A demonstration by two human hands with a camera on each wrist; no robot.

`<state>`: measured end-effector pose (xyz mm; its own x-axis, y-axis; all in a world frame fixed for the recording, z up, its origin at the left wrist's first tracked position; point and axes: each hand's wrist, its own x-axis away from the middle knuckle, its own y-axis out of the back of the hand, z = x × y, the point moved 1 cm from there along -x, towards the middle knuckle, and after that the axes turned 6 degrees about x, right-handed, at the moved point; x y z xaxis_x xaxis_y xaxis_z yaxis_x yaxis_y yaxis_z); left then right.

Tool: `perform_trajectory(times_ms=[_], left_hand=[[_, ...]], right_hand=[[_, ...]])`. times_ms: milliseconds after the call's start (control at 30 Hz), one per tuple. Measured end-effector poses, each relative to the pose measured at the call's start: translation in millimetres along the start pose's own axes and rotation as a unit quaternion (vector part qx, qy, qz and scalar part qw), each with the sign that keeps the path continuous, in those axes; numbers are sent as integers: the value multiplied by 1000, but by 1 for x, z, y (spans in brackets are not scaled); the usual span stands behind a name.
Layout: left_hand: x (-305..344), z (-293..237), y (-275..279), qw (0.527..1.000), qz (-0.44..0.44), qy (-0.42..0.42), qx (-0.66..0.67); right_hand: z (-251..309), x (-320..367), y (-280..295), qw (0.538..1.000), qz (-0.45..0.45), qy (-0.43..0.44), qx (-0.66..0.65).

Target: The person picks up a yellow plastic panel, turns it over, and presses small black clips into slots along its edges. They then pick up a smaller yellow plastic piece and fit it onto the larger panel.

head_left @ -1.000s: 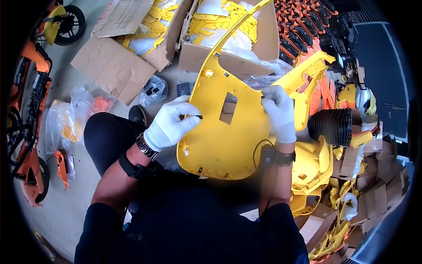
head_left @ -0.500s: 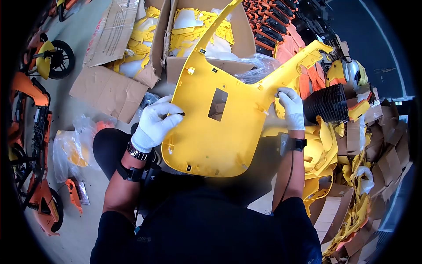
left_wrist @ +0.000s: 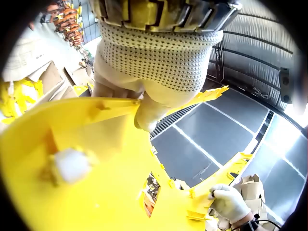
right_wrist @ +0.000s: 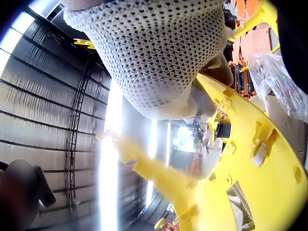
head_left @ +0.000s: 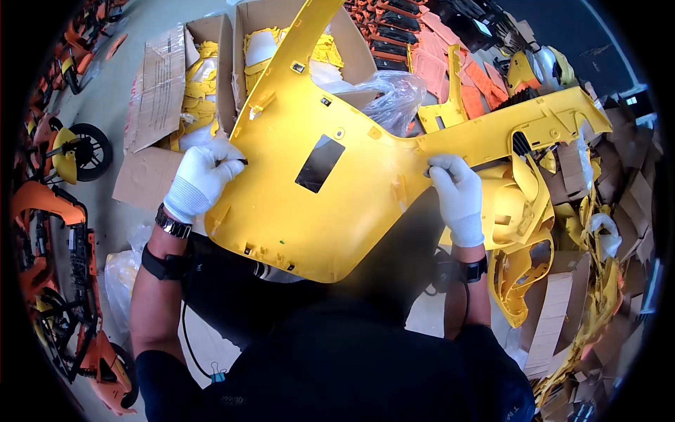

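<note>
A large yellow plastic panel (head_left: pixel 302 176), with a rectangular cut-out and two long arms, stands over the lap with its inner side showing. At its left edge my gloved left hand (head_left: pixel 202 177) pinches a small black clip (head_left: pixel 243 161) between thumb and fingers. At the opposite edge my gloved right hand (head_left: pixel 458 193) is bent round a small black clip (head_left: pixel 427 171), thumb and fingertips at the rim. More black clips sit along the panel's border. A white tab (left_wrist: pixel 71 165) shows on the panel in the left wrist view. Part of the left fingers is hidden behind the panel.
Open cardboard boxes (head_left: pixel 225 77) of yellow parts stand ahead. Clear plastic wrap (head_left: pixel 394 95) lies behind the panel. Yellow body parts (head_left: pixel 520 274) are stacked at the right beside torn cardboard. Orange scooter frames (head_left: pixel 53 204) line the left.
The panel has turned clockwise and shifted left in view, both hands staying at its edges. The surroundings have swung as the head turned. Both hands keep their pinch.
</note>
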<state>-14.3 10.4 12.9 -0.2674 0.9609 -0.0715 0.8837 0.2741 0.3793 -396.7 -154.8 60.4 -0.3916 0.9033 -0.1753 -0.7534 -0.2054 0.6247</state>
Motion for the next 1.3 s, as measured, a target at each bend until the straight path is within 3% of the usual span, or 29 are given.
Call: perform_trajectory(times_ms=[167, 233, 300, 367, 467, 567, 767, 1033, 1133, 1233, 1300], left_hand=[[-23, -19, -17, 988, -59, -50, -137], [-32, -29, -23, 969, -92, -112, -201], [-39, -47, -27, 953, -65, -140, -259], [-40, -62, -27, 940, -39, -164, -297], [-36, -76, -35, 926, 12, -182, -330], [-23, -82, -45, 899, 57, -149, -408], [-8, -69, -41, 892, 4, -146, -428], [-5, -58, -41, 889, 1, -135, -437], [-6, -50, -44, 881, -18, -162, -444], [-8, -52, -47, 883, -10, -144, -446], [-9, -48, -48, 879, -30, -180, -441]], right_hand=[[9, 82, 8, 991, 73, -104, -40], [3, 106, 14, 954, 144, -229, -126], [19, 116, 30, 920, 268, -278, -69], [50, 114, 38, 927, 279, -238, -73], [69, 81, 38, 964, 242, -103, 32], [59, 47, 17, 966, 238, -78, 60], [8, 28, -49, 917, 351, -184, -49], [-18, 22, -75, 912, 368, -180, -4], [-17, 25, -82, 923, 357, -141, 14], [-30, 27, -89, 927, 365, 9, 84], [-34, 30, -92, 933, 336, 56, 118]])
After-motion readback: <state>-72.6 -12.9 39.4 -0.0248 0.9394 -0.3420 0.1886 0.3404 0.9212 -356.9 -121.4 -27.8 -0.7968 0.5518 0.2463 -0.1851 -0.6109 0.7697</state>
